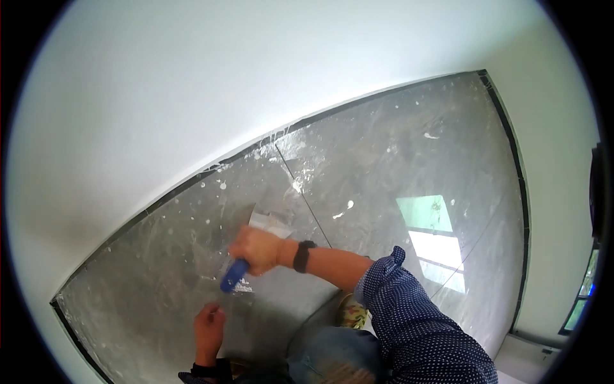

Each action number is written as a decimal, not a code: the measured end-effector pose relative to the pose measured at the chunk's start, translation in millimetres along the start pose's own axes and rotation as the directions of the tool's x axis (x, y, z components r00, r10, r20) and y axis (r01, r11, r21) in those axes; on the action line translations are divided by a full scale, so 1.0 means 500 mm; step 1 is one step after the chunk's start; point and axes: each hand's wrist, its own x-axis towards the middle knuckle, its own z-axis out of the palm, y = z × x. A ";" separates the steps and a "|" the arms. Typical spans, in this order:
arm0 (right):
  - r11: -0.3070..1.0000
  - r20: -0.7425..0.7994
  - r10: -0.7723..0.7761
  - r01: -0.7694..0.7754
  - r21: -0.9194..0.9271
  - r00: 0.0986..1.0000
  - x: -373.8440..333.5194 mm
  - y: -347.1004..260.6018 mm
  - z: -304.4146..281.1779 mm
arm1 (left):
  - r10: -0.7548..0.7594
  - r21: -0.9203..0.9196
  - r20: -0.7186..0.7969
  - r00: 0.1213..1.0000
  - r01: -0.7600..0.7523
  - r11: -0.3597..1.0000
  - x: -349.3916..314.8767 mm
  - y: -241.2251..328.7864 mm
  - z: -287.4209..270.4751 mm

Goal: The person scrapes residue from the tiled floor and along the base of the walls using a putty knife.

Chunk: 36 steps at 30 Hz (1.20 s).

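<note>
My right hand (257, 248) is closed around the blue handle of a putty knife (235, 276), its arm reaching in from the lower right. Beyond the knuckles its broad, pale metal blade is tilted low over the grey tiled floor (384, 153); whether the edge touches the tile cannot be made out. Bright white spots and smears (243, 287) lie on the floor by the handle's end. Lower down, my left hand (210, 325) hovers with its fingers curled in, and nothing shows in them.
A white wall (192, 83) with a dark strip (185, 185) along its foot bounds the far side; another wall (543, 128) rises at the right. White splashes (343, 210) dot the tiles. My knee (332, 355) and a camouflage-patterned shoe (354, 313) are close below.
</note>
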 end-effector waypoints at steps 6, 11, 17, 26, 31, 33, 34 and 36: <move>0.941 -0.115 0.190 -0.214 -0.263 0.975 -0.005 0.165 -0.155 | -0.011 0.056 -0.003 1.000 0.011 0.998 -0.016 -0.007 -0.002; 1.000 -0.120 -0.005 0.003 -0.014 0.993 -0.043 0.067 -0.049 | 0.009 0.031 0.067 0.998 -0.011 0.999 0.012 -0.011 0.004; 0.993 -0.029 -0.015 0.012 -0.114 0.999 -0.051 0.100 -0.041 | 0.026 -0.039 0.004 1.000 -0.026 0.999 0.001 0.014 0.017; 0.659 -0.604 0.737 -0.129 0.741 0.303 -0.080 0.145 -0.206 | 0.062 0.065 -0.059 0.996 -0.058 0.996 0.001 -0.023 0.012; 0.301 -0.281 0.947 -0.126 0.945 0.153 -0.152 0.126 -0.190 | 0.006 0.061 -0.037 0.999 -0.004 0.998 -0.016 -0.041 0.005; 0.344 -0.334 0.934 -0.064 0.937 0.128 -0.195 0.168 -0.229 | -0.017 0.036 -0.021 1.000 0.018 0.999 -0.016 -0.046 0.006; 0.383 -0.382 0.919 0.003 0.924 0.096 -0.204 0.188 -0.241 | -0.041 0.018 -0.004 0.999 0.041 0.999 -0.018 -0.050 0.001; 0.396 -0.397 0.916 0.031 0.918 0.062 -0.195 0.213 -0.261 | -0.067 0.026 -0.021 0.998 0.068 0.997 -0.022 -0.063 -0.004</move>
